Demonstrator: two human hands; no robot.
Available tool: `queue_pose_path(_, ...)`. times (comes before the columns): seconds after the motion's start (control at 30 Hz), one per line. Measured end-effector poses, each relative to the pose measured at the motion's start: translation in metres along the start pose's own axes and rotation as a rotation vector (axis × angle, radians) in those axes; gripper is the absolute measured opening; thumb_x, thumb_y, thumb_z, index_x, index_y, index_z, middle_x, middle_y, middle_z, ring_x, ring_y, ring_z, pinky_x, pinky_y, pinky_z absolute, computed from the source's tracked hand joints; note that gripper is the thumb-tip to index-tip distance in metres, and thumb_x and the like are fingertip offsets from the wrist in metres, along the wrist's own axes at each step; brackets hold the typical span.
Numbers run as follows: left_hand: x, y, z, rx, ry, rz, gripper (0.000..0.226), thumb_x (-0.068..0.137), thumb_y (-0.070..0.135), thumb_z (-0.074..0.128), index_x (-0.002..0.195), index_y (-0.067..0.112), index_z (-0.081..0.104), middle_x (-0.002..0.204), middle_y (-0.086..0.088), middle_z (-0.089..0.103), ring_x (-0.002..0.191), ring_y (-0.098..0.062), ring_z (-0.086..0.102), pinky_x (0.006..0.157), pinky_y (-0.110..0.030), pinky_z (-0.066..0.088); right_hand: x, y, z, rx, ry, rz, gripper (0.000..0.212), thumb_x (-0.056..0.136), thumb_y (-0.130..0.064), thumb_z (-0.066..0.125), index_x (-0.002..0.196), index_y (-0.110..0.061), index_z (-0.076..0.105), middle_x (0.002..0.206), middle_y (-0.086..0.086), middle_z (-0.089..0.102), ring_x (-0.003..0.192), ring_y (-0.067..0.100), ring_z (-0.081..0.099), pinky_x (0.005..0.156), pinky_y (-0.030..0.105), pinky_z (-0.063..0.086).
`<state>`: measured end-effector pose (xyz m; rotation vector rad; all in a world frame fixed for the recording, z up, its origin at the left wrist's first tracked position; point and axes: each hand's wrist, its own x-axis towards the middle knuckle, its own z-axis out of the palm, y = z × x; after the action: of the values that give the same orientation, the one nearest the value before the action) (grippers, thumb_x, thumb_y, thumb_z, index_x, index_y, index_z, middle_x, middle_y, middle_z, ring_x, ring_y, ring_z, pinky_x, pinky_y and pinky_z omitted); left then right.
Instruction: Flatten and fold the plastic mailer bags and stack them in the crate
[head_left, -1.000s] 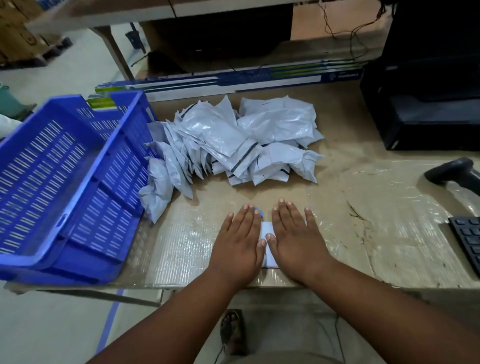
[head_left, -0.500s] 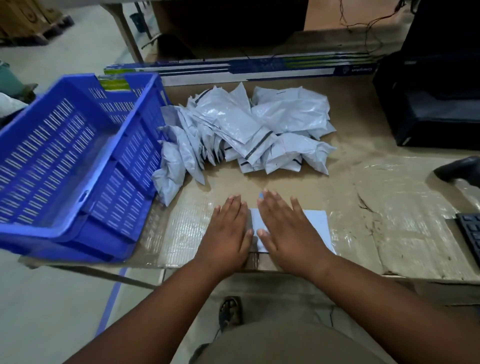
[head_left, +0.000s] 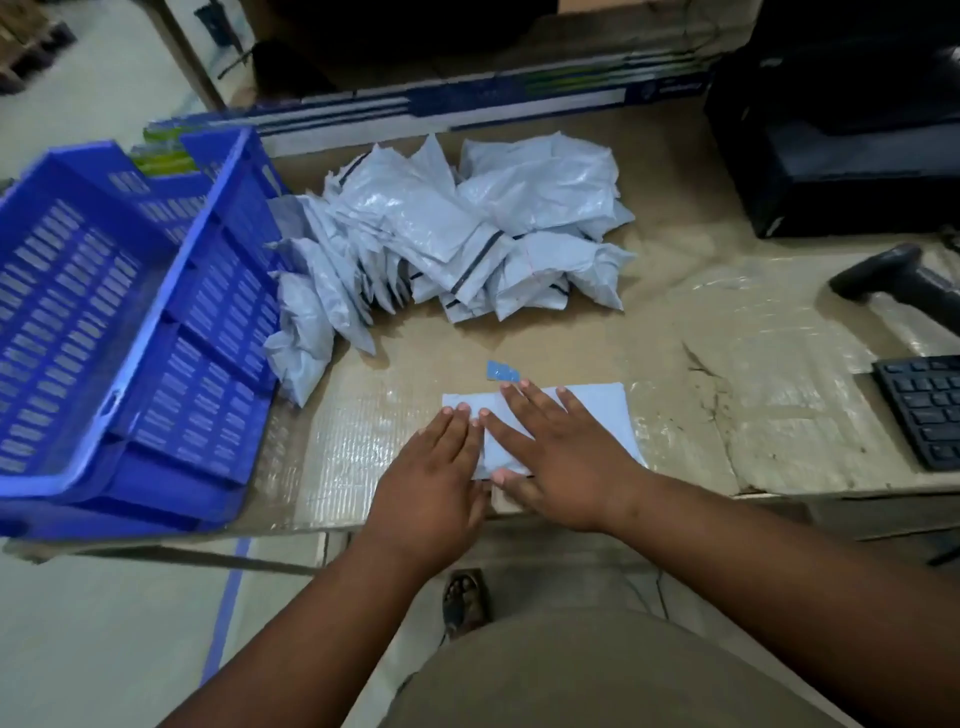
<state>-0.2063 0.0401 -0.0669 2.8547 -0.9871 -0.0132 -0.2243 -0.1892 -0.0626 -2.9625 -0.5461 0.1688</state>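
Head view: a worn table covered in brown cardboard, with shiny clear tape or film over its near part and a torn, scuffed patch to the right. Pale floor shows at the left, with a blue tape line running along it near the table's edge, and a sandalled foot shows below the table.

Near the front edge lies a flat white mailer bag. The left hand lies flat on its left end, fingers straight and close together, gripping nothing. The right hand presses flat on the middle of the bag, fingers spread and straight, thumb at the near edge; it grasps nothing either. Just beyond the right fingertips is a small blue scrap on the table.

Farther back, in the middle, sits a loose pile of grey mailer bags, crumpled and overlapping, some with dark strips along their edges. The pile's left side touches the blue slotted crate, which stands on the left end of the table; no bags show inside it.

Along the far edge lies a long flat box in white, blue and green; its printing is too blurred to read. At far right stands a black machine, nearer a black handheld scanner, and at the right edge a black keyboard.
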Motion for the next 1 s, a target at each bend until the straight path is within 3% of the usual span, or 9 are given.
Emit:
queue_pose_path(0.1, 0.010, 0.013, -0.014, 0.087, -0.035, -0.039, 0.071, 0.097, 0.051, 0.049, 0.152, 0.006, 0.052, 0.161, -0.016, 0.046, 0.150, -0.034, 0.041, 0.118, -0.054, 0.040, -0.023, 0.009, -0.010, 0.012, 0.112, 0.033, 0.074, 0.105, -0.068, 0.027, 0.169, -0.033, 0.013, 0.177, 0.007, 0.001, 0.164, 0.029, 0.001, 0.130, 0.056, 0.006)
queue_pose_path(0.2, 0.019, 0.026, -0.022, 0.120, 0.005, -0.017, 0.067, 0.091, 0.053, 0.052, 0.140, 0.007, 0.057, 0.153, -0.020, 0.051, 0.142, -0.040, 0.045, 0.116, -0.055, 0.038, -0.047, 0.024, 0.002, 0.023, 0.124, 0.048, 0.079, 0.104, -0.069, 0.031, 0.168, -0.024, 0.021, 0.177, 0.008, 0.009, 0.163, 0.029, 0.009, 0.128, 0.059, 0.017)
queue_pose_path(0.3, 0.026, 0.042, -0.015, 0.049, 0.002, 0.062, 0.077, 0.092, 0.053, 0.051, 0.153, 0.005, 0.046, 0.166, -0.022, 0.035, 0.156, -0.040, 0.030, 0.125, -0.058, 0.029, -0.053, 0.033, 0.016, 0.040, 0.090, 0.057, 0.082, 0.102, -0.067, 0.037, 0.168, -0.021, 0.021, 0.177, 0.007, 0.009, 0.163, 0.029, 0.006, 0.128, 0.057, 0.018)
queue_pose_path(0.4, 0.030, 0.054, 0.006, 0.008, -0.055, 0.106, 0.088, 0.095, 0.051, 0.046, 0.168, 0.008, 0.021, 0.177, -0.014, 0.011, 0.164, -0.029, 0.006, 0.130, -0.058, 0.016, -0.046, 0.046, 0.008, 0.083, -0.052, 0.000, 0.086, 0.098, -0.062, 0.032, 0.170, -0.025, 0.003, 0.177, 0.004, -0.009, 0.163, 0.024, -0.011, 0.131, 0.050, 0.003)
queue_pose_path(0.5, 0.030, 0.056, 0.020, -0.006, -0.051, 0.087, 0.090, 0.093, 0.050, 0.043, 0.170, 0.011, 0.014, 0.178, -0.012, 0.004, 0.165, -0.028, 0.000, 0.131, -0.058, 0.011, -0.047, 0.067, -0.007, 0.115, -0.155, -0.121, 0.089, 0.094, -0.044, 0.038, 0.169, -0.023, -0.007, 0.175, 0.005, -0.016, 0.161, 0.020, -0.017, 0.130, 0.038, -0.007)
queue_pose_path(0.6, 0.032, 0.056, 0.019, 0.027, -0.107, 0.076, 0.091, 0.093, 0.054, 0.036, 0.170, 0.013, 0.009, 0.178, -0.011, -0.001, 0.165, -0.028, -0.004, 0.131, -0.057, 0.007, -0.046, 0.085, -0.022, 0.217, -0.235, -0.195, 0.081, 0.102, -0.031, 0.048, 0.169, -0.019, 0.005, 0.175, 0.004, -0.010, 0.161, 0.015, -0.012, 0.128, 0.029, -0.009)
queue_pose_path(0.7, 0.035, 0.057, 0.010, 0.021, -0.177, 0.057, 0.090, 0.094, 0.058, 0.020, 0.170, 0.016, 0.001, 0.178, -0.007, -0.009, 0.164, -0.024, -0.013, 0.132, -0.053, 0.002, -0.041, 0.080, -0.028, 0.246, -0.147, -0.121, 0.068, 0.110, -0.041, 0.044, 0.168, -0.019, 0.019, 0.177, 0.006, 0.006, 0.163, 0.018, 0.004, 0.133, 0.040, 0.005)
queue_pose_path(0.83, 0.049, 0.057, 0.003, -0.136, -0.025, 0.023, 0.071, 0.101, 0.036, 0.028, 0.168, 0.010, 0.025, 0.175, -0.011, 0.020, 0.163, -0.026, 0.013, 0.132, -0.046, 0.013, -0.024, 0.037, -0.029, 0.133, 0.153, -0.025, 0.059, 0.107, -0.029, 0.042, 0.162, -0.010, 0.034, 0.170, 0.015, 0.028, 0.158, 0.032, 0.024, 0.130, 0.049, 0.015)
queue_pose_path(1.0, 0.049, 0.042, 0.015, -0.086, 0.035, -0.042, 0.063, 0.108, 0.036, 0.030, 0.166, 0.010, 0.031, 0.173, -0.008, 0.028, 0.162, -0.023, 0.019, 0.131, -0.048, 0.018, -0.002, 0.017, -0.001, 0.121, 0.075, 0.042, 0.064, 0.111, -0.039, 0.028, 0.166, -0.007, 0.019, 0.174, 0.014, 0.020, 0.161, 0.028, 0.014, 0.131, 0.046, 0.013)
